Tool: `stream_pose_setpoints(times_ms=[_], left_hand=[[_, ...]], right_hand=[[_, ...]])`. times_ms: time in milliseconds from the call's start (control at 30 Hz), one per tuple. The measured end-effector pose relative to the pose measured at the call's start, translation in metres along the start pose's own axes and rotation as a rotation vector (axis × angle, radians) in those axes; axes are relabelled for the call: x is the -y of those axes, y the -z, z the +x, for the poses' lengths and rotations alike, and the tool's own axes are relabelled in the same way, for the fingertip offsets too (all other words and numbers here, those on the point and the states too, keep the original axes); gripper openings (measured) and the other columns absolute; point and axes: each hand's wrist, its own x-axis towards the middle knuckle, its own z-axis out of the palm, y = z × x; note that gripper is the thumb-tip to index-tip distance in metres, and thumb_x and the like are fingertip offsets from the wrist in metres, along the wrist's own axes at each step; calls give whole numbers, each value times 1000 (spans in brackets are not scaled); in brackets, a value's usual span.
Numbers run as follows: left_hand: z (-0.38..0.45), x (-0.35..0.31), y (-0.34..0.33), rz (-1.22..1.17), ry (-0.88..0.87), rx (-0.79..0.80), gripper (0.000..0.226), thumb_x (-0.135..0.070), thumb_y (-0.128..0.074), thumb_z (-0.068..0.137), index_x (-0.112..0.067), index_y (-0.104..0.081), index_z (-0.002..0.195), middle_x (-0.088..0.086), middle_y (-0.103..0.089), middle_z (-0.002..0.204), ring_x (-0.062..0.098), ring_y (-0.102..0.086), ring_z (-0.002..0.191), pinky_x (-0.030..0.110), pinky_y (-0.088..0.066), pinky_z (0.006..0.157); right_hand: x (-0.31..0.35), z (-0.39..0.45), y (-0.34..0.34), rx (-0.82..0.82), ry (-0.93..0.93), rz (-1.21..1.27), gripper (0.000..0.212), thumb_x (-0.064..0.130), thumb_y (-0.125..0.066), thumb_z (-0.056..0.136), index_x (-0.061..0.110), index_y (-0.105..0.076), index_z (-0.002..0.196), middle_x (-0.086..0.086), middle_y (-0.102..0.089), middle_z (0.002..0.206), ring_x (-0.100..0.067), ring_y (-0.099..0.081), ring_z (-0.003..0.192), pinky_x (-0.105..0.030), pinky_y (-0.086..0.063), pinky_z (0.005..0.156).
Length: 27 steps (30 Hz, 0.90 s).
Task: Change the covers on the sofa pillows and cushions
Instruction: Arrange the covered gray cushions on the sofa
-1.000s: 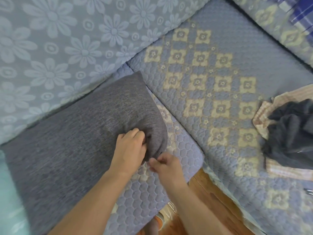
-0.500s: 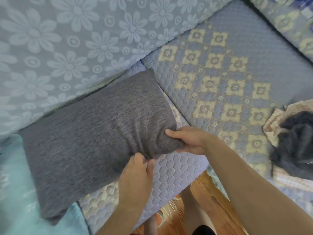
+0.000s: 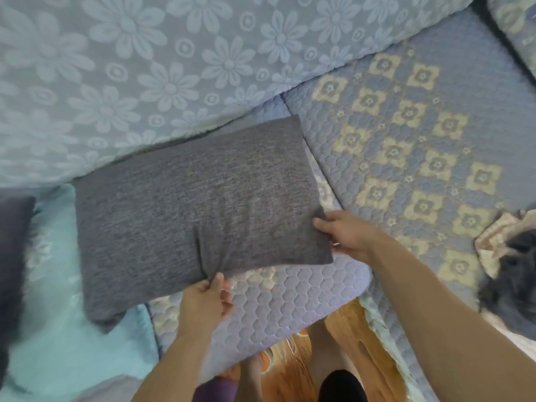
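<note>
A grey woven pillow (image 3: 191, 210) lies flat on the sofa seat, its long side against the flowered backrest. My left hand (image 3: 207, 300) pinches the pillow's near edge at its middle, where the fabric puckers into a fold. My right hand (image 3: 348, 237) grips the pillow's right end near the lower corner, fingers over the cover's edge. Both forearms reach in from the bottom of the frame.
The quilted blue seat cushion (image 3: 420, 146) with yellow squares spreads to the right. A heap of dark and checked cloth (image 3: 510, 256) lies at the right edge. A turquoise cover (image 3: 58, 338) sits lower left, a dark cushion (image 3: 11, 256) at far left. Wooden floor (image 3: 348, 343) shows below.
The pillow has been pulled flatter and its right end stretched out. My right hand slid from the bunched corner to the right end, and my left hand stayed pinching the near edge.
</note>
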Motion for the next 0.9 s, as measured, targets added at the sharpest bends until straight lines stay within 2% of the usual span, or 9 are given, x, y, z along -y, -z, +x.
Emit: stream_pose_setpoints(times_ms=[167,233,333,467,533,633,700,800,900], left_hand=[[8,-9,63,77,-25,-60,33,-26,-60,101,-3,-73,81,8,-63,58,26,-63,63,31,-47,64],[13,-15,70,89,-52,-108,36,-24,-64,98,-7,-74,68,9,-63,55,26,-61,63,34,-45,68],[20,-25,65,138,-79,-135,36,-21,-65,96,-6,-74,64,9,-66,57,27,-58,61,33,-43,64],[34,-19,97,337,-19,-287,25,-22,-64,93,-7,-75,75,14,-73,75,36,-70,82,44,-56,79],[69,17,136,364,63,-419,29,-24,-59,83,0,-76,83,22,-74,88,40,-71,88,47,-59,81],[81,57,155,318,157,-288,17,-20,-78,63,-4,-74,66,21,-71,69,40,-70,67,40,-57,61],[43,33,134,246,108,-223,13,-15,-76,81,-5,-76,74,17,-71,70,35,-68,69,36,-55,61],[2,20,95,201,-35,-201,28,-16,-64,97,-3,-73,74,11,-67,60,28,-60,60,35,-50,60],[-4,10,64,223,-111,-115,32,-20,-60,99,-9,-70,70,11,-68,66,30,-63,70,40,-46,69]], right_hand=[[-16,4,-55,-183,49,148,20,21,-53,103,5,-56,92,-13,-66,98,-26,-65,86,-34,-55,60],[-15,0,-63,-146,34,146,22,23,-54,103,3,-54,92,-9,-68,99,-25,-66,85,-30,-55,56],[-17,-12,-54,-12,-29,73,33,39,-49,104,13,-64,118,-7,-69,116,-27,-70,99,-30,-59,59],[-17,-8,-27,32,-86,331,57,56,-50,98,26,-43,145,-10,-57,136,-34,-64,113,-55,-59,83],[-15,-8,-28,137,-76,396,65,62,-50,94,33,-36,151,-10,-51,144,-37,-60,120,-59,-56,88],[-3,-9,-56,272,-28,325,65,63,-58,89,34,-46,145,-2,-51,144,-32,-56,126,-54,-57,88],[3,-3,-69,177,74,392,69,53,-68,87,35,-41,148,3,-49,146,-25,-53,128,-47,-57,88],[0,5,-73,3,126,743,65,48,-69,89,21,-48,144,-5,-52,146,-24,-53,131,-45,-47,107],[-17,-7,-75,14,-62,384,56,60,-63,88,20,-64,126,-6,-68,126,-26,-66,114,-48,-51,101]])
